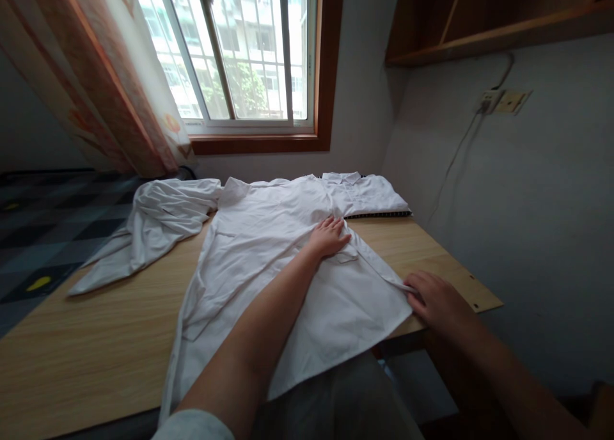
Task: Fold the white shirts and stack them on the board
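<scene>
A white shirt lies spread over the wooden table, its collar toward the window and its lower edge hanging at the table's front. My left hand rests flat on the shirt's right part, fingers spread, near a cuff. At the table's right front, my right hand pinches the shirt's right edge near the lower corner, between thumb and fingers.
Another white garment lies crumpled at the table's left. A folded white shirt sits on a dark item at the back right. The wooden table borders a checked bed. A wall stands on the right, below a shelf.
</scene>
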`<state>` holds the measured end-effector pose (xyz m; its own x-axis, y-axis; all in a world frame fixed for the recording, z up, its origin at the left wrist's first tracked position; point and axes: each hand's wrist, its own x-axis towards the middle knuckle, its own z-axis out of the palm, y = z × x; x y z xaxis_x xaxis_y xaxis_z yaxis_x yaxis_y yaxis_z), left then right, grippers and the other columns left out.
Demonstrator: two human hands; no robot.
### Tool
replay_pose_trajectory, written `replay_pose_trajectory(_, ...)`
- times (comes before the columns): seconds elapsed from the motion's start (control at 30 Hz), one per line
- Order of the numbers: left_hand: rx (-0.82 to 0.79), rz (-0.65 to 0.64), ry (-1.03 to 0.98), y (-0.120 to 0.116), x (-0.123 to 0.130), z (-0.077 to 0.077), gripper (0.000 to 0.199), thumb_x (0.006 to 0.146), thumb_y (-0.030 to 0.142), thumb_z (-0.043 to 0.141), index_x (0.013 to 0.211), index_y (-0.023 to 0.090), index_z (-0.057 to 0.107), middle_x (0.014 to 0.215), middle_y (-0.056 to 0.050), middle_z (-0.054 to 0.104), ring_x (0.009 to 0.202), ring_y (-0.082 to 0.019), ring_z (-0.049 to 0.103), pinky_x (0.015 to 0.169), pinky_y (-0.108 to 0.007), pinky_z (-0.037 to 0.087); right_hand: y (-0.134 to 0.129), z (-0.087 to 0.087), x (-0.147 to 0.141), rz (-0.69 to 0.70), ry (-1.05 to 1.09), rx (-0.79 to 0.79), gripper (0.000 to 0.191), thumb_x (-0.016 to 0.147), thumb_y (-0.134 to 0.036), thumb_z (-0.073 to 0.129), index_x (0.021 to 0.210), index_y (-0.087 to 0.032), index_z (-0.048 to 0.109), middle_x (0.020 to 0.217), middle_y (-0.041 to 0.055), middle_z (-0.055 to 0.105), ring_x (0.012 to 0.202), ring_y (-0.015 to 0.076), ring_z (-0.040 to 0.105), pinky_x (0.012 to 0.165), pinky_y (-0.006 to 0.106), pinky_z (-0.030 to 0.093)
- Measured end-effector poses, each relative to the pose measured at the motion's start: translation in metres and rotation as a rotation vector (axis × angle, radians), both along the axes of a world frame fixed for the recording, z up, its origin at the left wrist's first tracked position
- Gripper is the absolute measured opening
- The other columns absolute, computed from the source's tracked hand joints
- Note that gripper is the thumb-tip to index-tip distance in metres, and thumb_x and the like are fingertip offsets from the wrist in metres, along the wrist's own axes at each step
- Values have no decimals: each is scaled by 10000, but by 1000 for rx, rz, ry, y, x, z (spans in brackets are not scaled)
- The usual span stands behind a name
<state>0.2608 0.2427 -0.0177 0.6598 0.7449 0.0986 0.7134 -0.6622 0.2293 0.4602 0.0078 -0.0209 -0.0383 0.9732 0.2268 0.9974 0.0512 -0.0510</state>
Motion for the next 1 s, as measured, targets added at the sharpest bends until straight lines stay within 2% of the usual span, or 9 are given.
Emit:
replay_pose_trajectory(0.1, 5, -1, 6, 0, 0, -1, 670, 971, 555, 355, 1509, 158, 397, 1608, -98, 361, 1510, -262, 258, 1233, -411, 194, -5, 0, -1, 86, 9, 89, 171, 897, -173, 503, 896, -190, 673, 933, 114, 693, 891, 258, 624, 832, 381, 447)
replay_pose_trajectory(0.2, 17, -3, 6, 1, 1, -2, 634, 992, 505, 322, 1506, 144, 404, 1604, -100, 368, 1505, -263, 268, 1233, -415, 198, -10, 0, -9, 236, 38, 147, 190, 930, -187, 509, 972, -202, 693, 945, 113, 694, 922, 252, 629, 870, 385, 457)
replay_pose_trajectory(0.33, 31, 5, 0, 3, 1, -4, 539, 1014, 381, 276, 1488, 175, 431, 1594, -74, 393, 1493, -235, 300, 1229, -403, 211, -13, -4, -18, 336, 25, 89, 206, 903, -129, 511, 928, -209, 700, 957, 114, 689, 903, 238, 630, 843, 362, 477)
replay_pose_trajectory(0.43, 30, 6, -2, 5, 2, -5, 529, 1018, 371, 278, 1477, 165, 442, 1592, -81, 397, 1492, -228, 302, 1229, -396, 214, -9, -1, -12, 301, 11, -16, 207, 874, -107, 512, 873, -202, 697, 932, 110, 685, 888, 237, 632, 825, 352, 477)
replay_pose_trajectory(0.6, 57, -2, -31, 4, 2, -6, 571, 1023, 471, 280, 1426, 128, 492, 1563, -125, 434, 1474, -243, 340, 1222, -391, 230, -1, 18, 1, 236, 103, -209, 216, 877, -150, 492, 826, -205, 695, 894, 88, 691, 850, 219, 642, 776, 317, 469)
replay_pose_trajectory(0.73, 79, -8, -46, 1, 1, -4, 659, 974, 581, 380, 1402, 97, 508, 1547, -166, 444, 1464, -279, 355, 1211, -396, 249, 0, 30, 1, 263, 267, -294, 264, 916, -325, 510, 793, -202, 709, 828, 79, 695, 772, 199, 622, 710, 288, 446)
replay_pose_trajectory(0.87, 33, -18, -28, 0, 1, -2, 669, 955, 564, 436, 1447, 112, 463, 1588, -156, 382, 1483, -279, 320, 1220, -403, 233, 20, 36, 13, 215, 522, -466, 496, 947, -534, 407, 772, -187, 715, 683, 51, 673, 624, 174, 571, 597, 267, 406)
replay_pose_trajectory(0.93, 21, -20, -27, 1, 1, -2, 669, 958, 550, 437, 1457, 106, 451, 1597, -157, 363, 1491, -279, 302, 1225, -410, 224, 43, 36, 21, 118, 549, -390, 530, 953, -541, 359, 785, -179, 706, 674, 48, 669, 604, 170, 556, 587, 267, 392)
replay_pose_trajectory(1.0, 32, -16, -36, 1, 1, -2, 656, 955, 526, 454, 1452, 99, 458, 1591, -160, 374, 1493, -277, 297, 1228, -410, 221, 69, 35, 23, 14, 456, -243, 452, 941, -493, 412, 769, -174, 682, 715, 59, 685, 656, 180, 573, 611, 268, 379)
